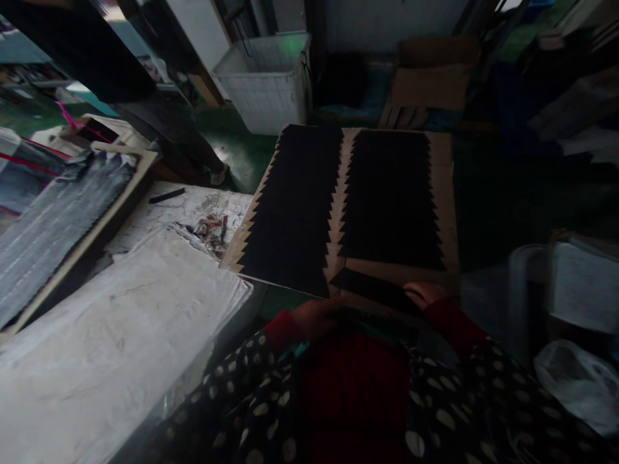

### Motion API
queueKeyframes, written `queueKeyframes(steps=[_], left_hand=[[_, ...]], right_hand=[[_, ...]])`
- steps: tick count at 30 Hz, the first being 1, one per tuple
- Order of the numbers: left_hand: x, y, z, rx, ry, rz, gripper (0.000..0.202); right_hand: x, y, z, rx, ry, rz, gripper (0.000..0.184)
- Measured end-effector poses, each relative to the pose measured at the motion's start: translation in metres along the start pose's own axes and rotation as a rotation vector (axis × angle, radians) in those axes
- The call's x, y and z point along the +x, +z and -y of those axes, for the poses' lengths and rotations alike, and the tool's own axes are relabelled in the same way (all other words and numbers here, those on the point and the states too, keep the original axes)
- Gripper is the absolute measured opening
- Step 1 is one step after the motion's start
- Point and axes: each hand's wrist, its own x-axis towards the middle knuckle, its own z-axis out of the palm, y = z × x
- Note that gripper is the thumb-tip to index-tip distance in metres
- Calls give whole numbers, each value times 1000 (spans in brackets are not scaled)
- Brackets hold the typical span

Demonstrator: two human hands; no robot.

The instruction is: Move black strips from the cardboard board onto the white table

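Observation:
A cardboard sheet (443,193) lies in front of me, bearing two columns of overlapping black strips with sawtooth edges, a left column (294,206) and a right column (389,200). Below the right column, a single black strip (370,287) lies slightly tilted near the sheet's front edge. My right hand (426,294) has its fingers closed on the right end of that strip. Close to my body, my left hand (316,319) is at the front edge of the cardboard, left of the strip's lower side. Its fingers are lost in shadow, so what they touch is unclear.
A white-covered stack (120,335) stands at my left, beside a tray of grey strips (72,225). Another person's leg (169,122) is at the upper left. Beyond the cardboard stand a white bin (265,84) and a cardboard box (428,87). A plastic bag (578,380) sits at right.

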Motion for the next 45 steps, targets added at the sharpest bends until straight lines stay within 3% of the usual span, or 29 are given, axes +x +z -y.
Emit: queueKeyframes(steps=[5,12,25,31,37,41,45], left_hand=[[50,16,27,-22,-50,-23,71],[86,24,29,-83,-45,-29,73],[103,18,39,-228,-26,36,91],[103,20,43,-292,-11,31,87],[98,25,45,-258,-88,38,89],[87,28,39,-217,-101,34,87],[75,35,39,-218,-119,24,85]], right_hand=[[16,-21,-9,-16,-38,-101,31],[38,-32,-27,-23,-36,-156,28],[54,-30,-36,-40,77,-113,16],[54,-32,-35,-41,74,-134,16],[58,-32,-33,-82,94,-208,19],[54,-35,-15,-107,80,-250,21],[41,-27,30,-133,-20,-158,21]])
